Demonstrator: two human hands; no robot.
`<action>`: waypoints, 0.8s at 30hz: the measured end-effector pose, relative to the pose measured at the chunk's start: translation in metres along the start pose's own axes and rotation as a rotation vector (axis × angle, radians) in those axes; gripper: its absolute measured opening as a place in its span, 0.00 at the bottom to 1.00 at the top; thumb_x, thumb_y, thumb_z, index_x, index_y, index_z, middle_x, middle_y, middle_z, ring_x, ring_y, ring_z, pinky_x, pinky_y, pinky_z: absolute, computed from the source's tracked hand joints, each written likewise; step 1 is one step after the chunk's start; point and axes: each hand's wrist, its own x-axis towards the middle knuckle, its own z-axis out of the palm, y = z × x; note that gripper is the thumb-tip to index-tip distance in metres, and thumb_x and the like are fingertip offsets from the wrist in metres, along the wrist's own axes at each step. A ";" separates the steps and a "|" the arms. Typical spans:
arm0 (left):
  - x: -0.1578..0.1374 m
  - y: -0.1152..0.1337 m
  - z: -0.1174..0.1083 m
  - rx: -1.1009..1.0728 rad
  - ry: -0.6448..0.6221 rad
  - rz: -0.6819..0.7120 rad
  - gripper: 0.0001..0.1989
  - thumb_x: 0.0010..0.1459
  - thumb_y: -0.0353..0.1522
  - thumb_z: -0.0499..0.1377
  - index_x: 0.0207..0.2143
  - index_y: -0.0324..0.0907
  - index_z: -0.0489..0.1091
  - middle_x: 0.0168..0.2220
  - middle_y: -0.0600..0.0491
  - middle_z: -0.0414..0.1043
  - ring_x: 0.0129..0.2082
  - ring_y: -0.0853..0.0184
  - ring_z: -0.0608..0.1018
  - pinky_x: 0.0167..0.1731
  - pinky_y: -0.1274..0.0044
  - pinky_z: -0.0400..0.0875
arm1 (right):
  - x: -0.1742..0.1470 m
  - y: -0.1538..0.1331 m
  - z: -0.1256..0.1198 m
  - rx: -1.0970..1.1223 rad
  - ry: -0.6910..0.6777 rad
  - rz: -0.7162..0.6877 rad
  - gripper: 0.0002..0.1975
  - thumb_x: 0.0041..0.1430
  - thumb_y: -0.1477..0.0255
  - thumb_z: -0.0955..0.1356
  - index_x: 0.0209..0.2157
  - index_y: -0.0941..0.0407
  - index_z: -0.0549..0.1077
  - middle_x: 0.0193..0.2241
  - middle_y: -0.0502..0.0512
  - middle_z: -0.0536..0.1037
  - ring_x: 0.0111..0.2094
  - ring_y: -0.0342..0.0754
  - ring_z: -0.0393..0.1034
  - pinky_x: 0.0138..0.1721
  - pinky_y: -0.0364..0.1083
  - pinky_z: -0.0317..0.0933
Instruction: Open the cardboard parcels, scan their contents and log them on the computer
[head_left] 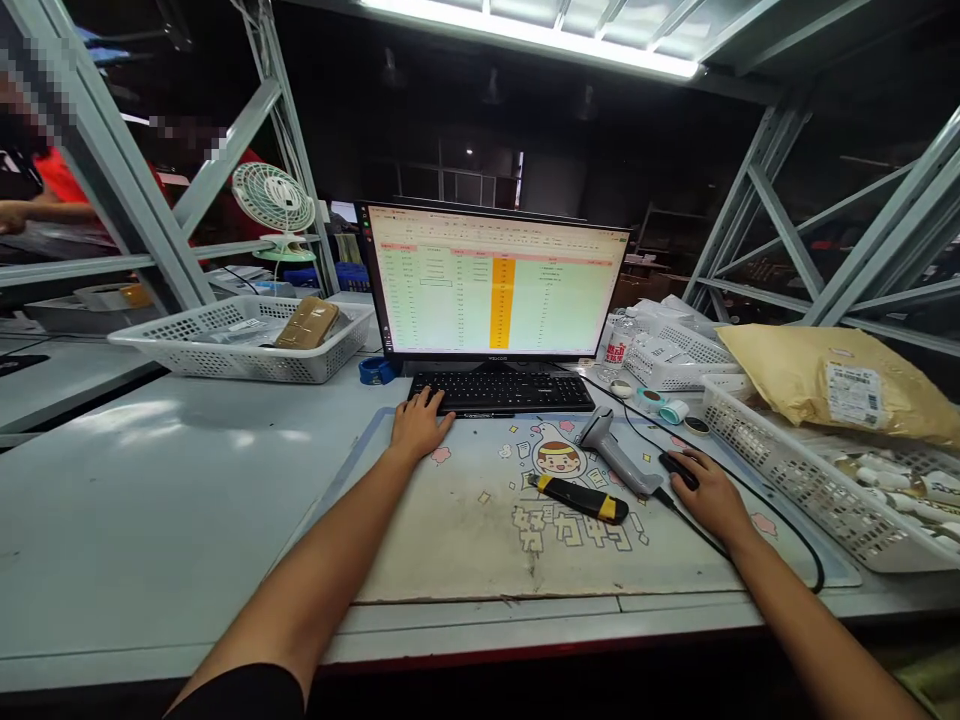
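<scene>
My left hand [421,424] rests with its fingers apart on the left end of a black keyboard [510,389]. On the right, my right hand [709,492] is curved over a black computer mouse [679,469]. Between the hands, a grey barcode scanner [619,455] with a black cord lies on the printed desk mat [450,530]. Just in front of it is a black and yellow utility knife [579,498]. Behind the keyboard, a monitor [450,300] shows a spreadsheet with one orange column.
A white basket [247,372] at left holds a brown package. At right, another basket [795,470] holds white rolls, with a large yellow mailer [847,375] above. A bottle [618,343], blue tape [376,371] and a small fan [274,198] stand around. Someone in red is behind the left frame.
</scene>
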 end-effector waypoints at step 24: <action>-0.005 -0.002 -0.001 -0.085 -0.014 -0.033 0.31 0.74 0.45 0.50 0.73 0.42 0.63 0.76 0.42 0.55 0.76 0.49 0.59 0.73 0.58 0.56 | 0.000 0.011 0.006 -0.016 0.021 -0.025 0.28 0.68 0.54 0.62 0.58 0.52 0.80 0.58 0.61 0.77 0.55 0.60 0.76 0.56 0.58 0.72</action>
